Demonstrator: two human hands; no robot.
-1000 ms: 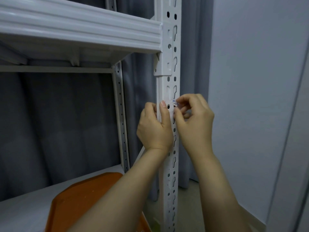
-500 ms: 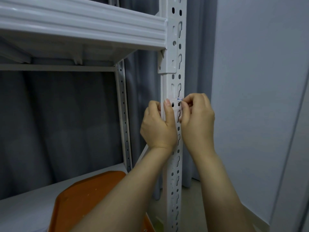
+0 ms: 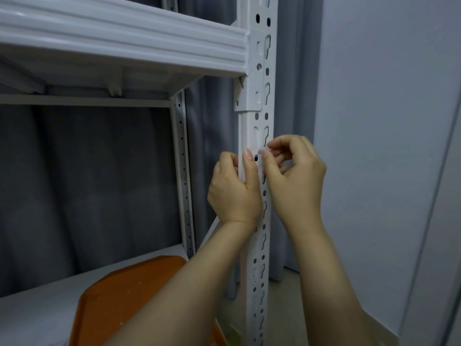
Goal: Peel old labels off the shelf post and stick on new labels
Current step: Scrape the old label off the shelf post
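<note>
The white slotted shelf post (image 3: 259, 121) stood upright, and both hands met on it below the bracket of the upper shelf beam (image 3: 124, 38). The left hand (image 3: 234, 193) gripped the post from its left side, fingers curled behind the edge and the thumb laid straight up the front face. Just right of that thumb, the right hand (image 3: 294, 181) pinched a small pale label (image 3: 261, 153) between thumb and forefinger, right against the post's front face. Whether the label was stuck down or partly lifted could not be told. Left of the post and lower down, an orange tray (image 3: 124, 295) lay on the lower shelf (image 3: 37, 315). A grey curtain (image 3: 74, 183) hung behind the post, and a pale wall (image 3: 374, 121) rose to its right.
</note>
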